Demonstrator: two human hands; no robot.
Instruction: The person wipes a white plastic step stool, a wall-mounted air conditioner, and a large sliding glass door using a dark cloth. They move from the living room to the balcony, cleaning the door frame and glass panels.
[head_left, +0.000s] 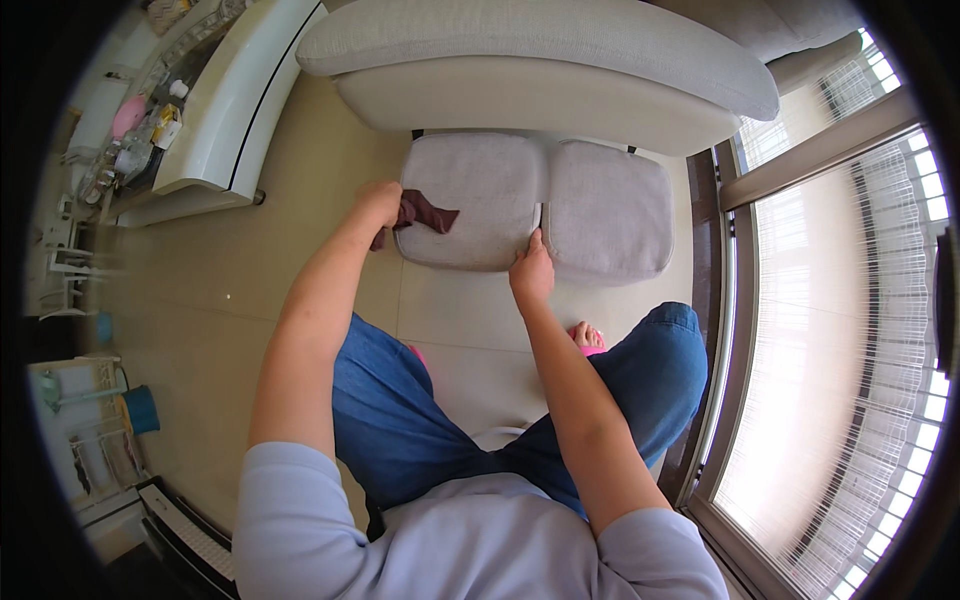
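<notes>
The fingers of the left hand (378, 203) are closed on a brown cloth (432, 214), left of the upper middle of the frame; its loose end lies over the left grey seat (470, 165), perhaps so that it can touch the surface. The right hand (533, 272), near the centre, is at the front edge beside the gap, maybe for keeping this seat steady; whether its fingers grip or only press, I cannot tell. I count one cloth and two padded seats, the second being the right grey seat (612, 205). Beyond are one sofa (530, 92) at the top and one white cabinet (218, 110), upper left.
</notes>
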